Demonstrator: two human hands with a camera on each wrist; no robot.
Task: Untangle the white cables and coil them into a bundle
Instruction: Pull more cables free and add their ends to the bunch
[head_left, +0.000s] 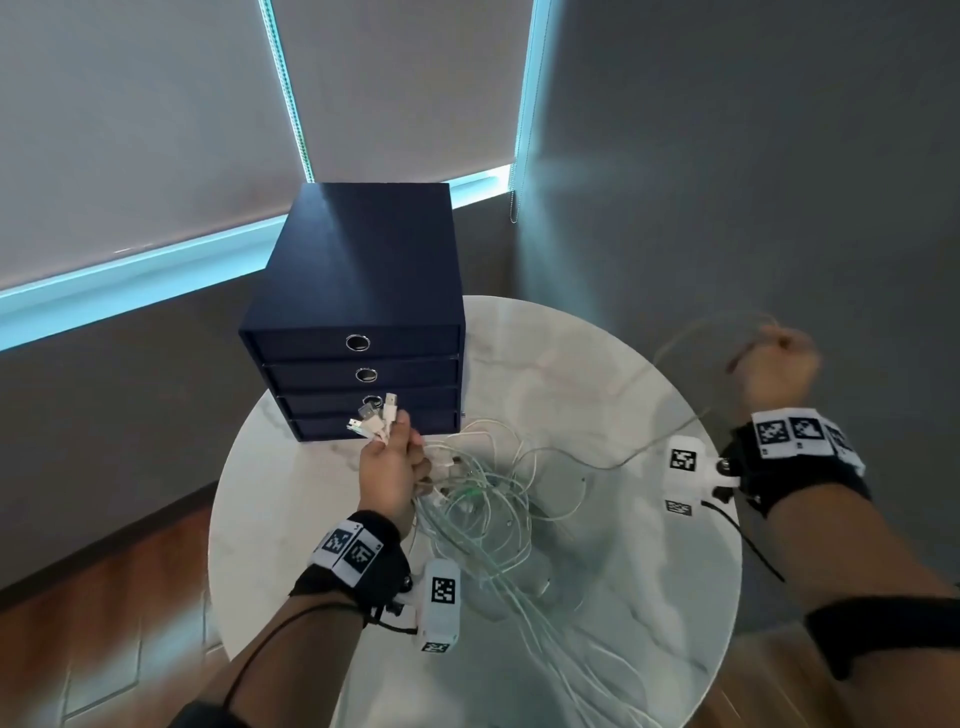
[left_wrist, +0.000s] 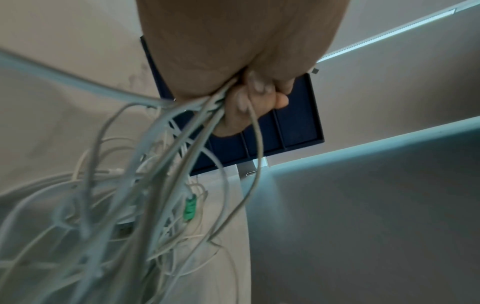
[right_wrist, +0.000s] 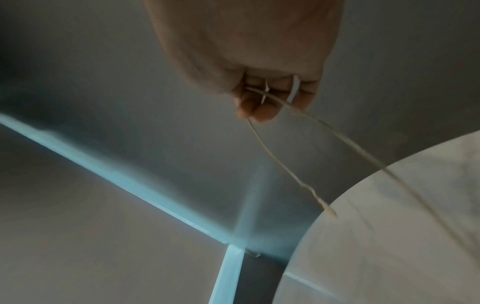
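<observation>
Left hand: my left hand (head_left: 387, 470) is fisted round a gathered sheaf of white cables (head_left: 483, 512), their USB plugs (head_left: 376, 418) fanning out above the knuckles.
Right hand: my right hand (head_left: 776, 371), raised beyond the table's right edge, fingers curled on a single white cable (right_wrist: 335, 131).
Key relation: that strand runs from the right hand left and down to the tangle just right of the left hand; I judge its long axis to be the pull line, so the right hand does the drawing.
Cables: the loose loops lie on the round marble table (head_left: 623, 597), tails trailing toward me.
Containers: navy drawer unit (head_left: 358, 306), four drawers shut; contents hidden.
</observation>
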